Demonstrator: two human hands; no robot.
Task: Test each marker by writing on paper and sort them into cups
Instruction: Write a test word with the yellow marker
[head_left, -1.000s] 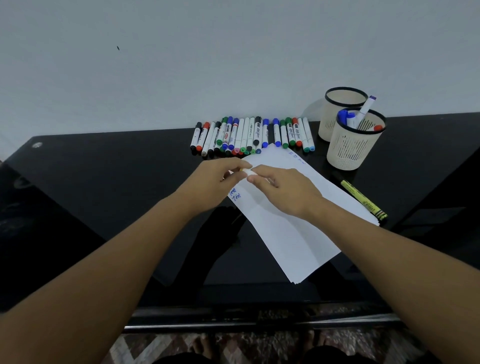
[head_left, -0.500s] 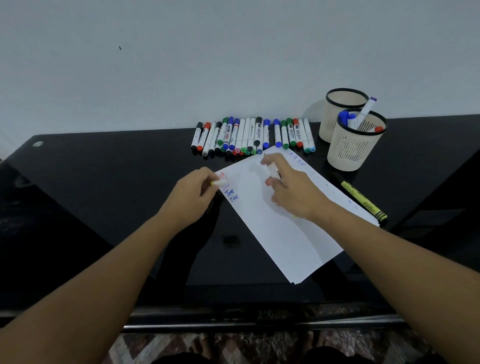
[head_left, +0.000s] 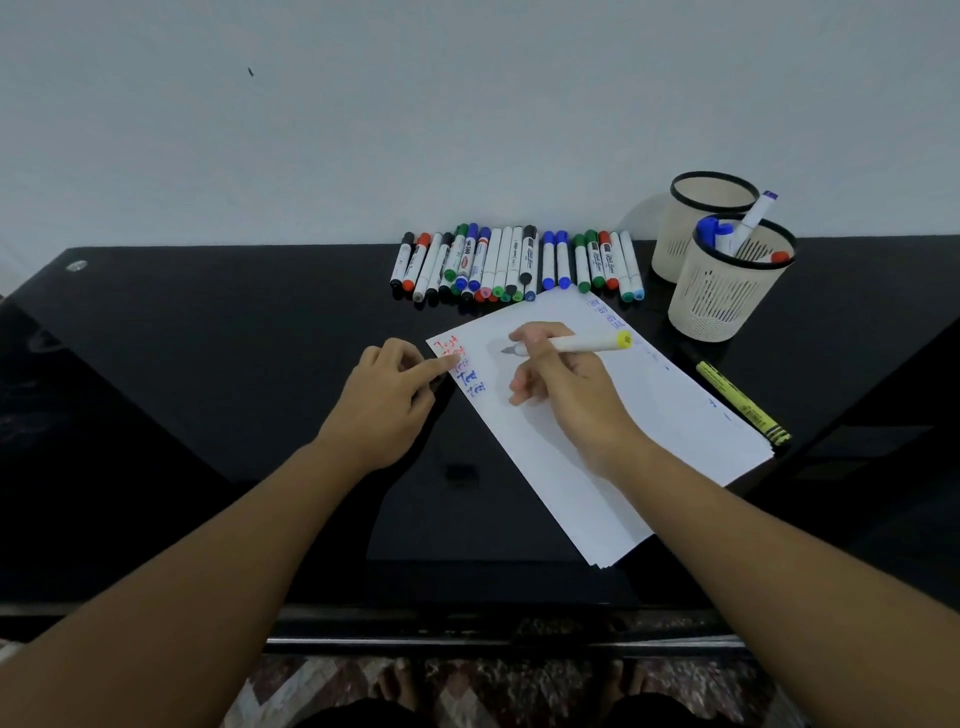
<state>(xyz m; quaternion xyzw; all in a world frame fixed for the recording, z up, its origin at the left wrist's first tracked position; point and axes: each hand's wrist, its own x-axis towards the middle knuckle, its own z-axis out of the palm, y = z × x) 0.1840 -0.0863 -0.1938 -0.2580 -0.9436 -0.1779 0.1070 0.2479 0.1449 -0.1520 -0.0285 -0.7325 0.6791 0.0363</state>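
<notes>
Gripping marker (head_left: 582, 344) (right hand (head_left: 566, 384))

Likely a home: glossy black table (head_left: 208, 364) against a bare wall (head_left: 467, 104), patterned floor (head_left: 322, 686) underfoot.

We are looking at a dim, cool, bluish scene with soft, even light from above. The glossy black worktop (head_left: 208, 364) mirrors our arms as dark reflections near its front edge, with faint sheen toward its left corner. A soft grey shadow falls on the paper (head_left: 597, 457) under the right hand (head_left: 566, 379). The wide lens bows the worktop's back edge and stretches our forearms at the bottom corners. The writing on the paper reads slightly soft, and the floor below is blurred.
</notes>
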